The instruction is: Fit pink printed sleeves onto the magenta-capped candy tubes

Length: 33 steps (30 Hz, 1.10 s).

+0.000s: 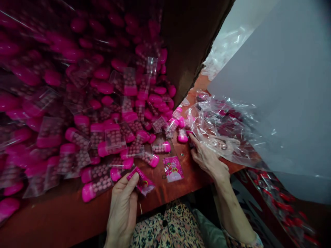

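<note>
My left hand (125, 198) is closed on a pink printed sleeve (142, 182), pinched between thumb and fingers near the table's front edge. A flat pink printed sleeve (173, 168) lies on the table between my two hands. My right hand (208, 160) reaches forward at the edge of a clear plastic bag (227, 127). Its index finger is stretched out, its tip by a small dark pink piece; I see nothing gripped in it. Just beyond that fingertip is a clear container with a pink cap (182, 135), filled with pale pink balls.
A large heap of pink-capped containers (111, 136) covers the left and spills from a dark cardboard box (191, 44). The reddish-brown table (49, 218) runs along the front. Red-capped items (279, 196) lie low at the right, beside a grey wall-like surface (289, 86).
</note>
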### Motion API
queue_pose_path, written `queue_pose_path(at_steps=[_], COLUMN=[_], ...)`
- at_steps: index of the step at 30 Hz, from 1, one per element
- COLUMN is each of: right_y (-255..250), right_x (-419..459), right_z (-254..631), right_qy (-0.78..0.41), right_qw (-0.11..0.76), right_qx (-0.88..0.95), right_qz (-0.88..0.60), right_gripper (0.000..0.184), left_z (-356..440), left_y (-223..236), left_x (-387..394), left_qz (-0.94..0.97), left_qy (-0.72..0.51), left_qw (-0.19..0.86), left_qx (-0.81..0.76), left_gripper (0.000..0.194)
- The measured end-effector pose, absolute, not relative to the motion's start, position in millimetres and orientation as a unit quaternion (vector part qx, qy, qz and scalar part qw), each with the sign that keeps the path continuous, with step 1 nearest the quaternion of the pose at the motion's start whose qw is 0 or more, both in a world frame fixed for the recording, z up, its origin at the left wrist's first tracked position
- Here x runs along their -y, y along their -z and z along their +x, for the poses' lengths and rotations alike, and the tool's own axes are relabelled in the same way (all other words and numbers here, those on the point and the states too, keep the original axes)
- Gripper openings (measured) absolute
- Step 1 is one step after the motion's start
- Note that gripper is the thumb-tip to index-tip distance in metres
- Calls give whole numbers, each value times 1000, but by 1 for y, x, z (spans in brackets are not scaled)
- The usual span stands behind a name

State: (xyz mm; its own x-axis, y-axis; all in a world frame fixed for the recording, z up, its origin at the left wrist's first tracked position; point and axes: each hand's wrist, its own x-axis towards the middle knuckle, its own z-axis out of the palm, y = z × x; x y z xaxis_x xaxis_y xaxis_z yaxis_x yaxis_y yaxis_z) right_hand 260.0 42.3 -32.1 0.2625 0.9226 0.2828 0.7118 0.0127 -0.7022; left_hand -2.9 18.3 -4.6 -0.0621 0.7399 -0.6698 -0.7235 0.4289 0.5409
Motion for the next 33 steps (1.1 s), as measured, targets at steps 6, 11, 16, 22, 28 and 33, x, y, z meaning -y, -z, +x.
queue_pose_path(at_steps=[6, 11, 16, 22, 28, 33], right_y=[27, 31, 13, 6, 38, 29], right_x=[-36, -28, -7, -6, -24, -14], right_z=[240, 234, 222, 220, 236, 218], right_qy=[-151, -64, 13, 83, 53, 67], right_qw=[294, 236, 289, 335, 289, 319], right_qx=[658, 699, 704, 636, 605, 596], right_qz=[-677, -673, -649, -690, -740, -734], right_gripper=[49, 49, 32, 28, 30, 27], left_z=[-2, -2, -1, -2, -5, -6], left_y=[5, 6, 6, 5, 7, 9], left_x=[-18, -19, -21, -19, -20, -19], left_qz=[27, 38, 24, 30, 26, 22], left_qy=[-530, -529, -530, -528, -515, -512], left_qw=[689, 695, 683, 685, 688, 685], left_qx=[-493, -486, -502, -502, -511, -518], left_gripper=[14, 11, 12, 13, 18, 19])
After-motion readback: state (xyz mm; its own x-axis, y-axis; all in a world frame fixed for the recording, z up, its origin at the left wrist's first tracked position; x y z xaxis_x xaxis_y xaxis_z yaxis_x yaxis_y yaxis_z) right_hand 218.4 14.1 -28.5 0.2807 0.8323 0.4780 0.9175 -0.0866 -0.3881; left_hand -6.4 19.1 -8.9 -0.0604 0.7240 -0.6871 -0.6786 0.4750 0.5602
